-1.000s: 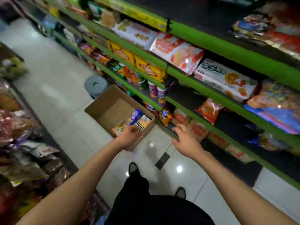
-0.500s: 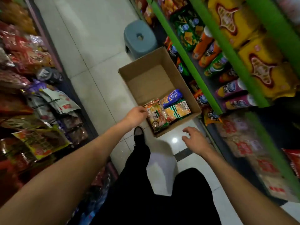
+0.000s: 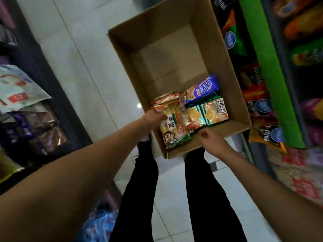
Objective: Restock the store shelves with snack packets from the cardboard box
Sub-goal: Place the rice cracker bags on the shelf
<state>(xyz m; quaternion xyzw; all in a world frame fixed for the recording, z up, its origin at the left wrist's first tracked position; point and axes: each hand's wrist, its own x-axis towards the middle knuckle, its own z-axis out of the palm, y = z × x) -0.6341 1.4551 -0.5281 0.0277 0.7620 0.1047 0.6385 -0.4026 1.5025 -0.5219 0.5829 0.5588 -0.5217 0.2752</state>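
While the left hand pinches only the rice-cracker packet's edge at frame centre and the right hand hangs loosely curled, holding nothing, the slick film may slip on lifting.

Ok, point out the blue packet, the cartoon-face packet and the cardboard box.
blue packet (image 3: 203, 89): head view, on its printed front.
cartoon-face packet (image 3: 173, 130): head view, mid front, above the face.
cardboard box (image 3: 167, 67): head view, on its bare floor.

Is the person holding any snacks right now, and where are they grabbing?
The left hand holds the cartoon-face snack packet by its left edge, in the cardboard box. Whether the right hand has a grip on anything cannot be told.
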